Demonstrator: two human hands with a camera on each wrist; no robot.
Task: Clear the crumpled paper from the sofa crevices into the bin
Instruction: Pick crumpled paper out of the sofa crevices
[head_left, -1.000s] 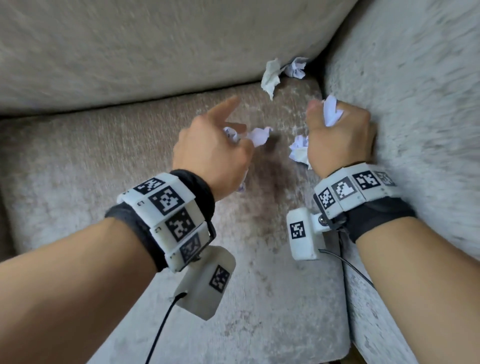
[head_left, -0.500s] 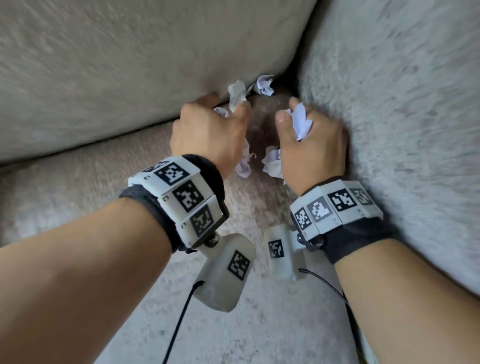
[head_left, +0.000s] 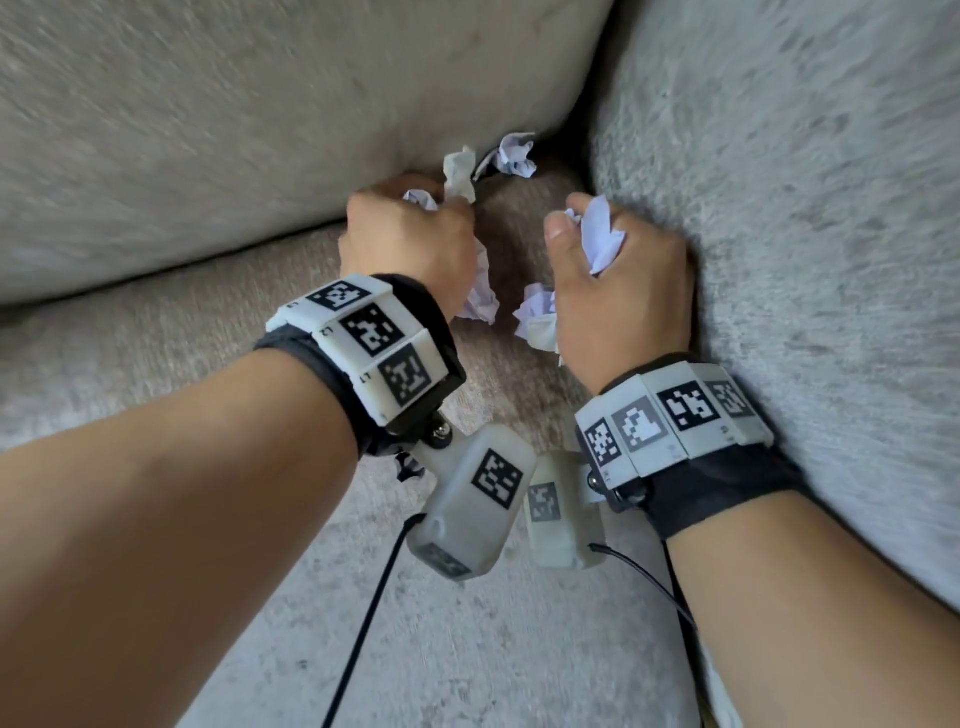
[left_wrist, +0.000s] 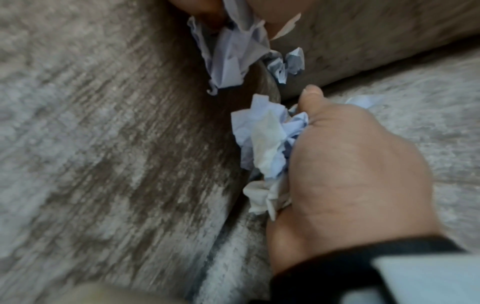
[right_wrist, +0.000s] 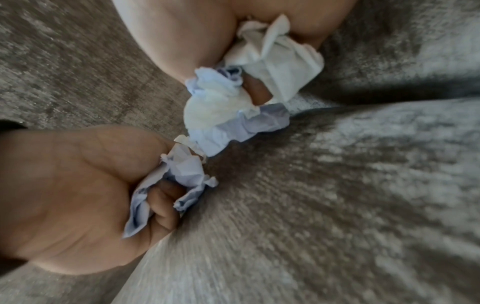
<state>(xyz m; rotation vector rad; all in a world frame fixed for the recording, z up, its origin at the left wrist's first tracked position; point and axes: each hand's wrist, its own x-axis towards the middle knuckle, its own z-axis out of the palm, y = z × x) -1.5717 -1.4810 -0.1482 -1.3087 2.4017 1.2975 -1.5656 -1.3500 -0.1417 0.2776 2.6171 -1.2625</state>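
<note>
Two scraps of crumpled paper remained in the sofa corner: a pale one (head_left: 460, 174) and a bluish one (head_left: 511, 155), lodged where the back cushion (head_left: 260, 130) met the armrest (head_left: 805, 182). A second earlier the left hand (head_left: 410, 244) had been well short of that corner, forefinger stretched out; by this moment it had moved right up to the corner, its grip curled round a wad of paper (head_left: 480, 299) and its fingertips closing on the lower end of the pale scrap. The right hand (head_left: 618, 291), nearer the corner than before and close against the armrest, kept a tight grip on its own bundle of paper (head_left: 600, 239). Both fists looked full, so I judged the pale scrap about to come free and the bluish one, deepest in the corner, to be next. No bin showed in any view. The seat cushion (head_left: 156, 374) lay under both wrists.
</note>
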